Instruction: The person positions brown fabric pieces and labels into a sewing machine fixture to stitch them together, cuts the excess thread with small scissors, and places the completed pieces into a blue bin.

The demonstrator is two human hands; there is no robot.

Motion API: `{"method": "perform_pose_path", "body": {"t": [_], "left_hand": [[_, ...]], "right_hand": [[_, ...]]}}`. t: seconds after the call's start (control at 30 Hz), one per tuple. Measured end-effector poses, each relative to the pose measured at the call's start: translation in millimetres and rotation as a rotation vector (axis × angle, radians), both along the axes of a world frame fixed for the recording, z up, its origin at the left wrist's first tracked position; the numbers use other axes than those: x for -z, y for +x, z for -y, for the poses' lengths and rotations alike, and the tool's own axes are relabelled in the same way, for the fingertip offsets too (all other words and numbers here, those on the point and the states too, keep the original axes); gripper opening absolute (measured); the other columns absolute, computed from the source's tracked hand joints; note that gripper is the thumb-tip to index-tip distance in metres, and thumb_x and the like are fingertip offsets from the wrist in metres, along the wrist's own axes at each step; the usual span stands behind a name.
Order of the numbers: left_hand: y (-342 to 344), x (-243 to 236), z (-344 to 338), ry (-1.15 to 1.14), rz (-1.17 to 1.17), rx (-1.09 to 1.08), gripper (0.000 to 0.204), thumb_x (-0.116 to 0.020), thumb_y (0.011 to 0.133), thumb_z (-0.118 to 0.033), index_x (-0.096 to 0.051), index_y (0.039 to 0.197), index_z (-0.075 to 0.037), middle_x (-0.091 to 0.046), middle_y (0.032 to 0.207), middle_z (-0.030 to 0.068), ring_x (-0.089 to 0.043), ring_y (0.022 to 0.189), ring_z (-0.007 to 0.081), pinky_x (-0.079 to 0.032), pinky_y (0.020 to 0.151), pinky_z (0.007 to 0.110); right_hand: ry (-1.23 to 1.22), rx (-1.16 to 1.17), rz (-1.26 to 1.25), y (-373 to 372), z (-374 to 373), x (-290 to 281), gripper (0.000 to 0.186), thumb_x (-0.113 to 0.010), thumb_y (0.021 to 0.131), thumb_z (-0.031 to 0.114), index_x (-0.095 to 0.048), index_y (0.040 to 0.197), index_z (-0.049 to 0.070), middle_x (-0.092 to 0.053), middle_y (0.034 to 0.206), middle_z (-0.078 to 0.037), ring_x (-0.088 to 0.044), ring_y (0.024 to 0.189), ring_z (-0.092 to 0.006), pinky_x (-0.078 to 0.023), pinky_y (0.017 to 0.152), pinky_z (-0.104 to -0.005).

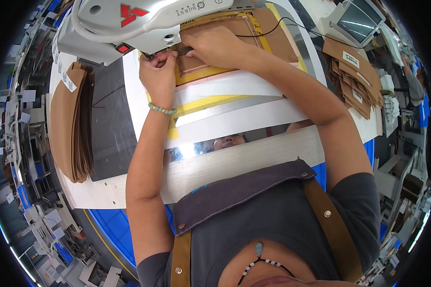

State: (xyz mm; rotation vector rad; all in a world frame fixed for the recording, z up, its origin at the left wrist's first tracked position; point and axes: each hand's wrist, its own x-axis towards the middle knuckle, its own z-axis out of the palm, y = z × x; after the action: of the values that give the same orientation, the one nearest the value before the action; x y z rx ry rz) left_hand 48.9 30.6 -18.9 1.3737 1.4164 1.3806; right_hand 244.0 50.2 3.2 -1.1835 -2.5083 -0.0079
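Beside a bulky white-grey machine head (151, 36), the bare left hand (159, 76) reaches the left edge of a flat brown sheet banded with yellow tape (278, 44); the bare right hand (221, 48) lies over it.
Left fingers bunch, right fingers curl; I cannot tell what they pinch. Should the head move, such close fingers could be caught; uneven pull could skew the sheet.

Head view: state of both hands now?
Left hand: fingers curled near the brown panel; can't tell if holding anything.
Right hand: fingers bent over the panel; grip can't be told.
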Motion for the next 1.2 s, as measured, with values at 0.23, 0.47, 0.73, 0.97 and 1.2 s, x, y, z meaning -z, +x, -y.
{"method": "perform_pose_path", "body": {"t": [0.23,0.47,0.73,0.97,1.2], "left_hand": [[-12,26,-15,0.139,-0.039,0.024,0.041,-0.083,0.085,-0.004,-0.057,0.116,0.003,-0.076,0.090,0.0104,-0.069,0.078,0.0121,-0.055,0.074,0.025],[-15,16,-7,0.056,0.088,0.098,0.039,-0.079,0.090,-0.001,-0.055,0.120,0.004,-0.073,0.096,0.0089,-0.068,0.084,0.0132,-0.055,0.081,0.027],[-98,7,-32,-0.084,-0.249,0.283,0.025,-0.067,0.099,-0.004,-0.063,0.122,0.004,-0.070,0.113,0.0079,-0.065,0.097,0.0137,-0.052,0.092,0.029],[-140,-18,-3,-0.048,-0.399,0.242,0.025,-0.064,0.101,-0.007,-0.065,0.125,0.002,-0.068,0.130,0.0103,-0.064,0.112,0.0176,-0.051,0.095,0.031],[-164,-14,19,-0.082,-0.416,0.242,0.024,-0.064,0.101,-0.007,-0.066,0.123,0.002,-0.067,0.134,0.0128,-0.064,0.116,0.0202,-0.049,0.103,0.035]], "right_hand": [[0.078,-0.073,-0.144,0,-5,5,0.023,-0.068,0.095,0.030,-0.067,0.101,0.008,-0.073,0.080,-0.016,-0.071,0.075,-0.0382,-0.055,0.066,-0.0506],[0.038,0.282,-0.283,69,26,-44,0.024,-0.067,0.097,0.032,-0.066,0.108,0.010,-0.074,0.098,-0.015,-0.072,0.093,-0.0353,-0.055,0.079,-0.0474],[0.647,1.114,-0.620,430,58,-101,0.032,-0.059,0.104,0.030,-0.070,0.111,0.001,-0.073,0.100,-0.021,-0.070,0.093,-0.0346,-0.052,0.082,-0.0425],[0.206,1.077,-0.694,549,76,-47,0.047,-0.084,0.083,0.055,-0.070,0.081,0.011,-0.053,0.071,0.004,-0.049,0.067,-0.0096,-0.037,0.061,-0.0306],[0.026,1.209,-0.598,556,73,-51,0.056,-0.082,0.080,0.066,-0.073,0.080,0.011,-0.059,0.072,0.003,-0.053,0.068,-0.0101,-0.039,0.063,-0.0303]]}}
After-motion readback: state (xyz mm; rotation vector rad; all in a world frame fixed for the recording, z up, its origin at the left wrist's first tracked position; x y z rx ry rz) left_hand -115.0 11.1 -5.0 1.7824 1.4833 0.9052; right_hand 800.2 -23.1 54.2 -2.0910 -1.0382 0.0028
